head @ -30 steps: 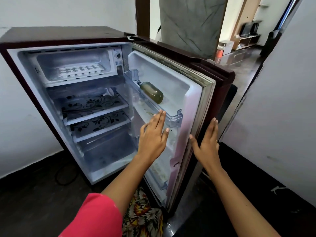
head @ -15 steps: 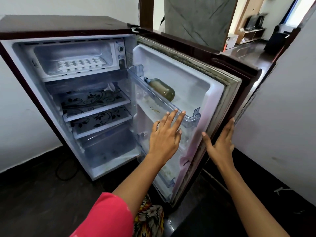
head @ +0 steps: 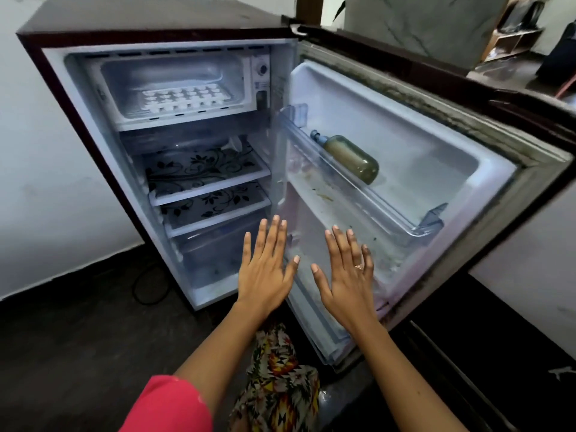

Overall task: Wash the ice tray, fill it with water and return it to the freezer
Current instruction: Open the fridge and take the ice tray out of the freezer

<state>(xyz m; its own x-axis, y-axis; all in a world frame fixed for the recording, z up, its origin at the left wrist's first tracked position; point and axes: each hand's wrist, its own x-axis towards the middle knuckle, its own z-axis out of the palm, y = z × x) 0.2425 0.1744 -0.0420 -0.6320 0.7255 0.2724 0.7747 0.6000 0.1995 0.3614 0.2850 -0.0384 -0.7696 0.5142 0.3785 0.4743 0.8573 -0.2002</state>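
Right grip (head: pixel 346 282) came off the outer edge of the door (head: pixel 430 135) and moved round to its inner side. Left grip (head: pixel 265 269) dropped away from the door shelf (head: pixel 389 210). Door also stood wider open.

Both grips were flat, with fingers straight and spread, and held nothing. They sat side by side without touching, low in front of the fridge (head: pixel 149 23).

Tray (head: pixel 187 99) lay flat on the floor of the freezer (head: pixel 218 70), the top compartment, well above both grips. Its cells looked white; couldn't tell if they were empty, water or ice.

Progress, my read: a widening door, empty grips and an untouched tray pointed to the very start. No sign that wash or fill was done. Left to do: pull tray, wash, fill, put it back, shut door.

Caveat: a tray in the freezer with free grips would also fit the end of the job, but then I'd expect the door to be closing.

Bottle (head: pixel 352 159) lay on its side in the door shelf, clear of the reach path.
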